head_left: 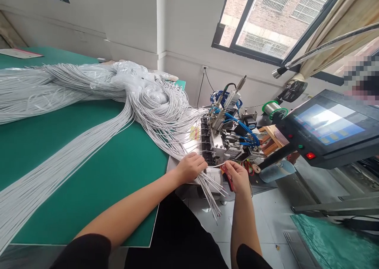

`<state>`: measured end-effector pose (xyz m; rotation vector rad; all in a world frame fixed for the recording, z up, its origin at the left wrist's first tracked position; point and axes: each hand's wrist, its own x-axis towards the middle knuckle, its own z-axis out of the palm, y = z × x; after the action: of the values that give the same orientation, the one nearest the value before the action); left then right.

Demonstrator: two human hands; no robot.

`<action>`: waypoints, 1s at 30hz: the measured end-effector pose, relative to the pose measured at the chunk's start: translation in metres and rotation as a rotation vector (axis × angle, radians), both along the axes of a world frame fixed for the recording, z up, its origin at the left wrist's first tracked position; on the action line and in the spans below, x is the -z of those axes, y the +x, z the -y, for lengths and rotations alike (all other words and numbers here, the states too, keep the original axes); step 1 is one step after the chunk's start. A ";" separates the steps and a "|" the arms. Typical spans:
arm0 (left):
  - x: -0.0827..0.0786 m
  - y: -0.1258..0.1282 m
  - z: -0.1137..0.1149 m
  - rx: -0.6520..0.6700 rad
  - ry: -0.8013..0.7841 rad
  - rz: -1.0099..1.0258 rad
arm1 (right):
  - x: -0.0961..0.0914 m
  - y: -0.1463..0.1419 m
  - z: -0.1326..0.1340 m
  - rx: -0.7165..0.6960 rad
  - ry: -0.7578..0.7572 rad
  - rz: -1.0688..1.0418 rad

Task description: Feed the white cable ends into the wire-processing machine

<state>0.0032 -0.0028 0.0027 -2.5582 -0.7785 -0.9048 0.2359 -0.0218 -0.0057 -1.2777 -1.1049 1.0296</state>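
Note:
My left hand (192,167) is closed around a bundle of thin white cables (211,196), whose loose ends fan out below it. Between the fingertips of my right hand (237,177) is one single cable (216,166), stretched across from the bundle. Just beyond both hands stands a bench machine (220,138) with metal cylinders and blue air tubes. Several cables run side by side into the black holder (207,138) along its left edge. A red-and-black object (227,178) shows beside my right hand, partly hidden by it.
Long white cable bundles (89,146) and clear plastic wrapping (130,75) lie on the green table (127,178). A control screen (331,123) is at the right. Near it are a wire spool (274,110) and a small fan (295,90).

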 end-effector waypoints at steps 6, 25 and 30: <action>0.000 -0.001 0.002 -0.091 0.003 -0.027 | -0.004 -0.013 0.000 -0.008 0.065 -0.066; 0.001 0.001 0.004 -0.211 -0.042 0.010 | 0.009 -0.003 -0.014 -0.049 0.058 0.411; 0.003 0.003 0.003 -0.238 -0.052 0.019 | 0.020 -0.004 -0.025 -0.113 0.048 0.322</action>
<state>0.0063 -0.0056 -0.0005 -2.4351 -1.0981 -0.8435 0.2323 0.0028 -0.0257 -1.3866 -1.4514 0.8925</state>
